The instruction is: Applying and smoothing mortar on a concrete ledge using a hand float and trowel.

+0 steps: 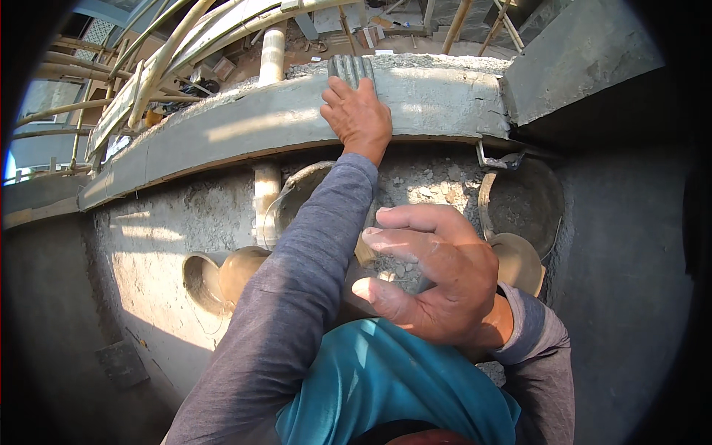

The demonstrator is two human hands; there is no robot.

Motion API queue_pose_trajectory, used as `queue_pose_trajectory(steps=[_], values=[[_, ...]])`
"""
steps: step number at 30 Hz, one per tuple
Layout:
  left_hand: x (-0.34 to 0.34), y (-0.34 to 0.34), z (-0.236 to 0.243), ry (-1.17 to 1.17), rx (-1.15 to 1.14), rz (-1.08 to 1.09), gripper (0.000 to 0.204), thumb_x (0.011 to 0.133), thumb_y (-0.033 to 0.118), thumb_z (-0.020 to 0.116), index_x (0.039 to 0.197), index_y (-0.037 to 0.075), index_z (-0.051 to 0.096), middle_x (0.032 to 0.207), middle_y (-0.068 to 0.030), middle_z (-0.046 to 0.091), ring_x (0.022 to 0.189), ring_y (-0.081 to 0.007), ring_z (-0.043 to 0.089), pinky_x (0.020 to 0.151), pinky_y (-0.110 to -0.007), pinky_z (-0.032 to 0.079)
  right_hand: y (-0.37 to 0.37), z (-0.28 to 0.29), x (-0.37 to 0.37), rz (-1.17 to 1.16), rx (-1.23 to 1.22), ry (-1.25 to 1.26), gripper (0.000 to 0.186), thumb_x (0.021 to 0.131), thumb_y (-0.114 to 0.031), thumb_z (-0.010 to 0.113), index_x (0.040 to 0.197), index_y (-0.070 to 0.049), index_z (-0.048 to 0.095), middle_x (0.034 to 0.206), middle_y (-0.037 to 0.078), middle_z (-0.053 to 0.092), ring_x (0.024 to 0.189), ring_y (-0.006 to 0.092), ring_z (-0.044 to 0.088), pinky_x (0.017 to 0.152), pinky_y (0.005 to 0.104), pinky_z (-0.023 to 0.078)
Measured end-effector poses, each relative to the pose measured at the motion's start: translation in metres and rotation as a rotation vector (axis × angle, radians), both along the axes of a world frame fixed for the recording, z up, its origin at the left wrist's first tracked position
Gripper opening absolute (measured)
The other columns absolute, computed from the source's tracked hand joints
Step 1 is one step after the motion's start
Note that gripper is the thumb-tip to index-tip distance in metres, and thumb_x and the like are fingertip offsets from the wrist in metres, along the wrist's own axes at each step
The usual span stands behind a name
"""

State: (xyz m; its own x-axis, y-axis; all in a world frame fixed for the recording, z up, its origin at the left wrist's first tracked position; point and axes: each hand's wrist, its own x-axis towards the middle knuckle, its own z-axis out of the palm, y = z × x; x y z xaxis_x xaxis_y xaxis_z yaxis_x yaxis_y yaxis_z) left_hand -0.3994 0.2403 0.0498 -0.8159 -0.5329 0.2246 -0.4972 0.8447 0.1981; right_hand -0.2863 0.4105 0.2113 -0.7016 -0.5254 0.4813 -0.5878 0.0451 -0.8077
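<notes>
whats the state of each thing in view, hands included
left hand: closed on the ridged block
right hand: open, empty
ridged block: held at the far edge of the ledge
ledge: partly sunlit
right bucket: uncovered, grey inside
middle bucket: partly hidden by left sleeve
left bucket: uncovered

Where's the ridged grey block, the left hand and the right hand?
Ridged grey block (351, 66): head view, its ridges.
Left hand (360, 119): head view, its back.
Right hand (454, 268): head view, its back.

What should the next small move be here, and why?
Probably a short slide of the ridged grey piece along the grey ledge with the left hand, which is touching it near the ledge's far edge; the right hand hangs half-open, with nothing visibly in it.
</notes>
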Motion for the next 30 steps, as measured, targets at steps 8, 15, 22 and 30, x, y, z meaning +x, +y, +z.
queue_pose_trajectory(steps=[8, 15, 22, 30], values=[[0.082, -0.157, -0.008, -0.002, -0.063, 0.273, 0.049, 0.076, 0.046, 0.074, 0.12, 0.023, 0.069, 0.126, -0.023, 0.049, 0.12, -0.043, 0.047, 0.1, -0.053, 0.041, -0.003, 0.004, -0.002, 0.065, -0.009, 0.012, 0.039, 0.073, -0.021, 0.088, 0.104, -0.003, 0.072, 0.103, 0.017, 0.068, 0.087, 0.0281, 0.07, 0.071, 0.0333, 0.058], [0.145, -0.253, 0.016, -0.111, -0.007, 0.623, 0.051, 0.078, 0.042, 0.075, 0.122, 0.02, 0.066, 0.128, -0.0204, 0.048, 0.12, -0.0399, 0.048, 0.1, -0.05, 0.042, -0.005, 0.007, 0.004, 0.053, 0.035, -0.011, 0.042, 0.072, -0.018, 0.088, 0.107, -0.001, 0.071, 0.104, 0.02, 0.068, 0.087, 0.0307, 0.071, 0.074, 0.0353, 0.058], [0.062, -0.12, 0.008, 0.191, 0.159, -0.099, 0.045, 0.078, 0.04, 0.077, 0.117, 0.02, 0.069, 0.129, -0.0244, 0.049, 0.121, -0.0425, 0.047, 0.102, -0.052, 0.04, -0.005, 0.008, 0.004, 0.033, 0.134, -0.011, 0.044, 0.072, -0.019, 0.087, 0.109, -0.003, 0.071, 0.105, 0.02, 0.067, 0.087, 0.0329, 0.07, 0.076, 0.0376, 0.058], [0.068, -0.145, 0.008, -0.017, 0.13, 0.202, 0.048, 0.079, 0.042, 0.072, 0.121, 0.02, 0.066, 0.13, -0.0226, 0.047, 0.119, -0.0419, 0.047, 0.1, -0.053, 0.04, 0.001, 0.009, 0.004, 0.031, 0.104, 0.013, 0.043, 0.073, -0.02, 0.087, 0.109, -0.002, 0.07, 0.105, 0.02, 0.067, 0.087, 0.0323, 0.07, 0.074, 0.0365, 0.058]])
